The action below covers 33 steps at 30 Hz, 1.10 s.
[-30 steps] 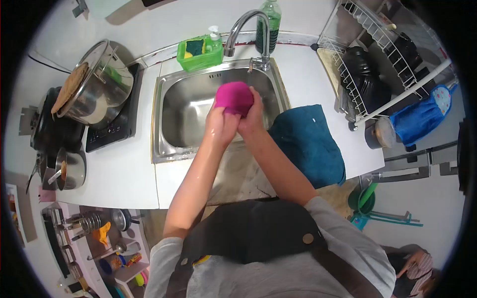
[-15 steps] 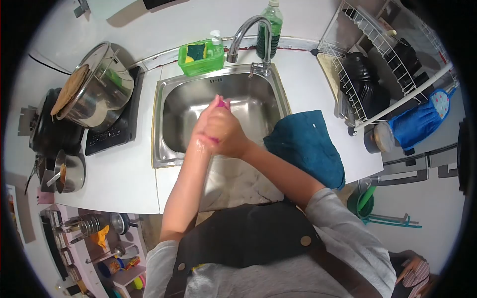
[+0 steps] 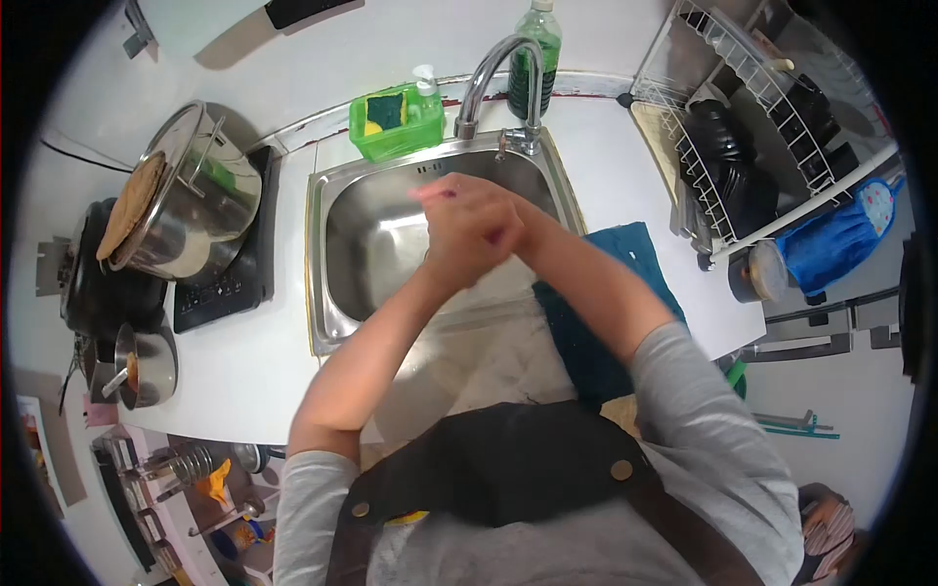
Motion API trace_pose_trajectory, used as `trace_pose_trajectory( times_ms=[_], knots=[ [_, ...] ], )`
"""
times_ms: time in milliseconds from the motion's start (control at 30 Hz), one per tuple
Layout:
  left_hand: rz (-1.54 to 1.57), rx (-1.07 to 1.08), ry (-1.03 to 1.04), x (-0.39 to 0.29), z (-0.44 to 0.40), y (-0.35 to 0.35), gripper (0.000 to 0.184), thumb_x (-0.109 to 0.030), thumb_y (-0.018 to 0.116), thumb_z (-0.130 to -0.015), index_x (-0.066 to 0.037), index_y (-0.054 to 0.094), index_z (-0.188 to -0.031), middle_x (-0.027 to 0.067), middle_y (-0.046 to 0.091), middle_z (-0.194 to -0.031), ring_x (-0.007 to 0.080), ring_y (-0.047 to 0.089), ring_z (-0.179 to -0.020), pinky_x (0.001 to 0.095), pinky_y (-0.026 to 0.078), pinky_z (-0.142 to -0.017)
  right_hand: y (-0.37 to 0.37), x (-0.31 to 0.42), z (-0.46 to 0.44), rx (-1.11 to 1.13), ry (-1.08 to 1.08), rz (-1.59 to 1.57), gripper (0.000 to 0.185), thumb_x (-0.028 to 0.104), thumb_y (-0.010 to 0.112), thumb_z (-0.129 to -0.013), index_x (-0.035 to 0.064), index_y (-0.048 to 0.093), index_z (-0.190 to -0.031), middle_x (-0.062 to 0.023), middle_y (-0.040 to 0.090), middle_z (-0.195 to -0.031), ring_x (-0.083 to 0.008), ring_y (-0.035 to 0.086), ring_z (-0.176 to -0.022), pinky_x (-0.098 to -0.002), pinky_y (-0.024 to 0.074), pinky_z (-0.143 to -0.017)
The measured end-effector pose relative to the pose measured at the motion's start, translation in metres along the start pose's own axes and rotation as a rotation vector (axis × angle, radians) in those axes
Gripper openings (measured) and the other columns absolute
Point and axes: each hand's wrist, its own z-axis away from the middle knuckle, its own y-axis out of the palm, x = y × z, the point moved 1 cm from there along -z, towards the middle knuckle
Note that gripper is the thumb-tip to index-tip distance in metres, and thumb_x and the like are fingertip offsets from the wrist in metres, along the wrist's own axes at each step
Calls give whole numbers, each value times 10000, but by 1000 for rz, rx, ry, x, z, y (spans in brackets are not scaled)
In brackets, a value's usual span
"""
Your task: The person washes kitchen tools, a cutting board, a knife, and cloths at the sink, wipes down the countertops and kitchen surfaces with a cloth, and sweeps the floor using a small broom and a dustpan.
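Observation:
Over the metal sink [image 3: 342, 278], my left hand [image 3: 467, 242] is closed around my right hand [image 3: 464, 188] near its wrist. My right hand lies across the top, its fingertips toward the left; these are blurred, so their pose is unclear. Pinkish-purple nails show on both hands. No tool is visible between them. Behind the hands rises a curved chrome faucet [image 3: 498, 47]. To the right of the sink, a dark teal cloth [image 3: 596, 332] lies on the counter, partly under my right forearm.
A green caddy [image 3: 401, 142] holds a sponge and a pump bottle, left of a green liquid bottle [image 3: 535, 63]. On the left, a large pot [image 3: 205, 205] sits on a black cooktop [image 3: 210, 303]. A white dish rack [image 3: 718, 244] stands at right.
The hands have swapped their grip: my right hand was wrapped over my left, and now my left hand is around my right. Both have shifted a little to the right.

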Motion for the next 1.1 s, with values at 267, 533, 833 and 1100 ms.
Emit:
trace_pose_trajectory(
  times_ms=[267, 533, 833, 1100],
  knots=[
    [-199, 731, 347, 4, 11, 11, 116, -135, 583, -640, -65, 523, -570, 60, 516, -581, 214, 578, -594, 361, 469, -539, 9, 5, -52, 449, 606, 804, 435, 364, 629, -743, 3, 548, -516, -104, 515, -486, -190, 463, -422, -353, 367, -437],
    [-264, 1262, 16, 38, 32, 46, 140, -70, 503, -695, -15, 627, -730, 136, 626, -763, 288, 605, -728, 411, 472, -672, 10, -39, -54, 196, 295, 1125, 391, 307, 573, -785, -69, 625, -690, -269, 595, -676, -398, 603, -662, -451, 475, -653],
    [106, 951, -420, 62, 106, 87, 363, -156, 505, -746, -87, 536, -1101, 150, 529, -1129, 305, 467, -1079, 443, 333, -936, 7, -86, -36, 44, 413, 1142, 409, 323, 562, -805, -78, 625, -760, -288, 602, -790, -400, 602, -775, -450, 469, -712],
    [37, 680, -98, 28, 76, 15, 291, -147, 635, -687, -57, 564, -955, 123, 552, -1009, 326, 484, -992, 431, 375, -870, -62, -73, -30, -172, 592, 85, 443, 476, 505, -832, 59, 547, -691, -57, 548, -660, -125, 549, -616, -293, 451, -563]
  ],
)
